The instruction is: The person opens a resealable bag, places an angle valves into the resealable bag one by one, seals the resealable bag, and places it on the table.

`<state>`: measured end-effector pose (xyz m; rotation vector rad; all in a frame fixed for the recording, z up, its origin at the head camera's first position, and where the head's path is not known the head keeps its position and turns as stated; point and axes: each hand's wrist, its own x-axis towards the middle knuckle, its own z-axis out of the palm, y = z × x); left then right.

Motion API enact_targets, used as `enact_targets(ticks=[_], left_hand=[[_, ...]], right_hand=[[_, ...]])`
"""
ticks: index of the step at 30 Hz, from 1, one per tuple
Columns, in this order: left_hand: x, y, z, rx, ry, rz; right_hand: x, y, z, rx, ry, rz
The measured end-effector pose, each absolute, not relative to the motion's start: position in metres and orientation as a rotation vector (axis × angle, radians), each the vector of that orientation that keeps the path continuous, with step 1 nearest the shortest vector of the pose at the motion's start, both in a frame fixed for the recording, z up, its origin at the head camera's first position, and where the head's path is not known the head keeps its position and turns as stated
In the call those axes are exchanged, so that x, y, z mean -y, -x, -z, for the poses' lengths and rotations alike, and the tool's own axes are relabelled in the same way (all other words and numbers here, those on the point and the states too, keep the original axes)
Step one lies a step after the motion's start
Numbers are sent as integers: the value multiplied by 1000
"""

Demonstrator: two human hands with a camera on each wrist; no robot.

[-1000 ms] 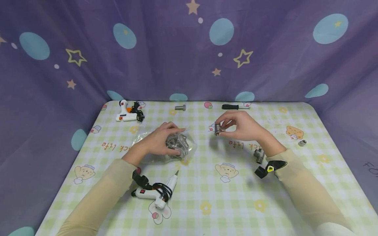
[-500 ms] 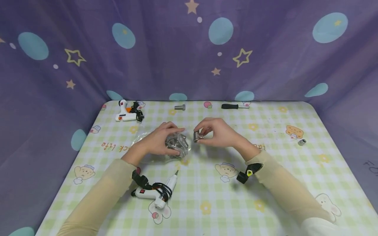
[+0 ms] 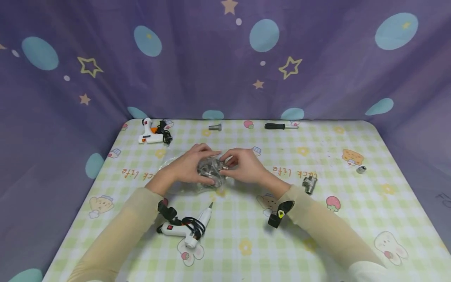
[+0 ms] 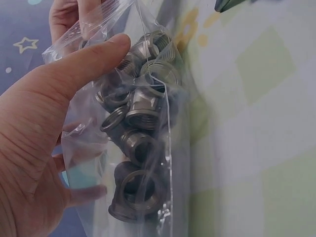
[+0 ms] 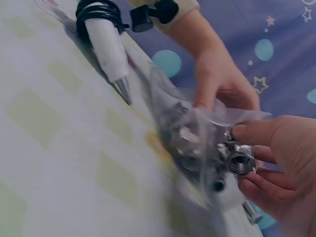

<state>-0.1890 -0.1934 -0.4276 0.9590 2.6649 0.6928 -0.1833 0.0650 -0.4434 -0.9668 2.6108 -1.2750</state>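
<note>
A clear plastic bag (image 3: 212, 170) of metal pipe fittings lies on the table. My left hand (image 3: 186, 167) holds it, thumb and fingers curled round its sides. In the left wrist view several threaded fittings (image 4: 143, 111) show through the plastic, with my left thumb lying across it. My right hand (image 3: 244, 166) is at the bag's right end. Between the right thumb and fingers I pinch a threaded pipe fitting (image 5: 241, 162), seen in the right wrist view at the bag's mouth. Its far part is hidden by fingers and plastic.
A white glue gun (image 3: 183, 231) with a coiled black cord lies near my left forearm; another glue gun (image 3: 153, 135) is at the back left. A bolt (image 3: 215, 127) and a black-handled screwdriver (image 3: 278, 126) lie behind. A tee fitting (image 3: 309, 184) and a small fitting (image 3: 361, 169) lie right.
My right hand has moved left across the table with the pinched fitting, reaching the bag. The left hand has stayed in place on the bag.
</note>
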Motion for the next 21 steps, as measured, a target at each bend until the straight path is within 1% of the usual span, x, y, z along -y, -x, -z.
enact_targets(ticks=[10,21], left_hand=[[196,188,425,-2659,-972,-729],[195,187,424,-2652,-990,-728]], right_hand=[[-41,177,455,-2663,1014,1431],[-44,174,460,-2604,1260,1384]])
